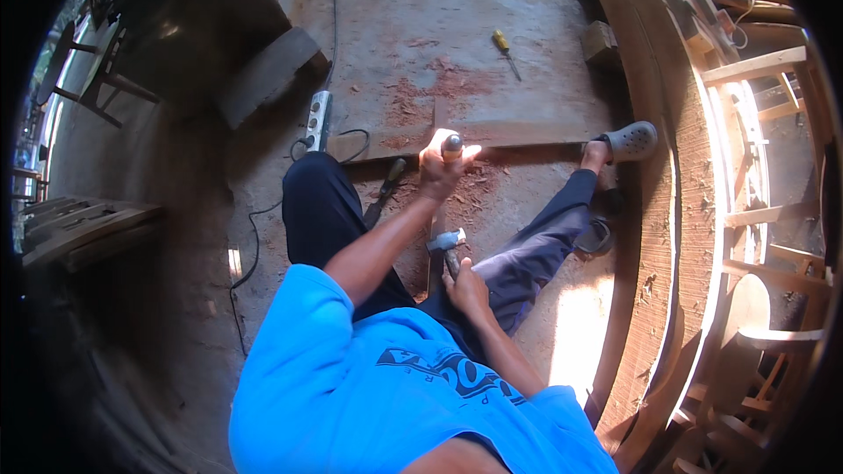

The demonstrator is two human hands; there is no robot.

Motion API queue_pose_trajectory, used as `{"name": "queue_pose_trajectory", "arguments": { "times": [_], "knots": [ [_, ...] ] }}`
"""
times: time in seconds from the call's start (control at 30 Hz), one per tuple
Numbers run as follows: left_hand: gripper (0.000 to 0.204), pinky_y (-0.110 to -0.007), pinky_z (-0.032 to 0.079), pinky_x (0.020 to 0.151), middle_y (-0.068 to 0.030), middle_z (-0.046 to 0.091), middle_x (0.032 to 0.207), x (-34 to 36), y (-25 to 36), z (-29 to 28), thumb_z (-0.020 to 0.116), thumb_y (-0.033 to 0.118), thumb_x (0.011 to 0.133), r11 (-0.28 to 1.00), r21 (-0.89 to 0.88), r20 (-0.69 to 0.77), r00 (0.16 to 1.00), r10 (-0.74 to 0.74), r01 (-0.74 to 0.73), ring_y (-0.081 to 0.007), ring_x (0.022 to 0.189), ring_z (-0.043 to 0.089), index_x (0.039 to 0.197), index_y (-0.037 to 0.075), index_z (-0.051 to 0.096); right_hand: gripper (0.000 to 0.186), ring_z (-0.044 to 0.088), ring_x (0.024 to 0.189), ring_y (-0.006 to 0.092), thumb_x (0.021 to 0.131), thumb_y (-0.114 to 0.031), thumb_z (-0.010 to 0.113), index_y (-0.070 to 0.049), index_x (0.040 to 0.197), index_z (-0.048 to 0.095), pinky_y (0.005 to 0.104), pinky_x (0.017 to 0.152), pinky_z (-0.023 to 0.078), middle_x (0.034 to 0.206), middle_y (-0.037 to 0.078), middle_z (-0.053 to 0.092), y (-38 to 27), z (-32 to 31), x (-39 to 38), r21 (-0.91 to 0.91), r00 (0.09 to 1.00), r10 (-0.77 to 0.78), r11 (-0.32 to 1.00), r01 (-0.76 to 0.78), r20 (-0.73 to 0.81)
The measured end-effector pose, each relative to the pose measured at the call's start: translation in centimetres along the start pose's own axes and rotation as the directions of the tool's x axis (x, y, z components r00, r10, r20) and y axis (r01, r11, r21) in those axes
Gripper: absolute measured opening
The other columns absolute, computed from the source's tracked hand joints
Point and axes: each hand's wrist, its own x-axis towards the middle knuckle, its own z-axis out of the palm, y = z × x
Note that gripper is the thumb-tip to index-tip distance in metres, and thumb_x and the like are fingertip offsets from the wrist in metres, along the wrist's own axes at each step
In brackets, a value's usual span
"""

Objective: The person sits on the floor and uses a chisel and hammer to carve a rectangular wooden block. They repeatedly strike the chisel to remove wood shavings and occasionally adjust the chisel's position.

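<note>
My left hand is wrapped round an upright tool handle with a dark rounded end, which looks like a chisel; its lower part is hidden by the fist. A narrow wooden strip runs under that hand, with reddish shavings on both sides. Lower down, close to my lap, my right hand grips a hammer by its short wooden handle. The hammer's grey metal head lies over the strip, apart from the upright tool; whether it touches the strip I cannot tell.
A dark-handled tool lies beside my bent left knee. Farther off are a wooden board, a yellow-handled screwdriver and a white power strip with cables. A long thick timber borders the right side, with wooden chair frames beyond.
</note>
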Motion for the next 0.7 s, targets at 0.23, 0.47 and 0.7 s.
{"name": "queue_pose_trajectory", "arguments": {
  "times": [0.23,0.47,0.7],
  "knots": [
    [0.035,-0.030,0.042,0.056,-0.0023,0.056,0.071,1.2,-0.9,1.2,0.085,0.018,0.084,0.990,-0.033,-0.102,0.986,0.130,-0.134,-0.0122,0.062,0.048,0.078,0.004,0.054,0.053,0.068,0.093,0.0371,0.088,-0.048,0.075,-0.001,0.109,0.065,0.0431,0.080,0.054,0.105,0.023,0.067,-0.6,-8.1,5.1,0.197,0.995,-0.098,0.976,0.090,0.034],
    [0.011,-0.026,0.048,0.063,0.0013,0.064,0.084,1.0,-1.5,-0.6,0.072,0.008,0.093,0.842,-0.516,0.220,0.974,-0.047,0.157,-0.0061,0.077,0.059,0.089,0.001,0.064,0.038,0.070,0.088,0.0205,0.088,-0.037,0.075,-0.001,0.103,0.073,0.0349,0.079,0.055,0.096,0.014,0.073,-12.7,-18.6,14.4,0.267,0.503,-0.682,0.428,0.863,-0.531],
    [0.032,-0.028,0.053,0.074,-0.0071,0.069,0.099,0.3,-5.8,-1.0,0.079,0.024,0.090,0.899,-0.423,0.172,0.984,-0.043,0.113,-0.0128,0.089,0.065,0.109,0.002,0.065,0.042,0.072,0.068,0.0212,0.091,-0.042,0.071,-0.002,0.082,0.077,0.0351,0.067,0.055,0.074,0.015,0.073,-15.1,-16.6,15.9,0.474,0.747,-0.593,0.586,0.657,-0.301]
  ]
}}
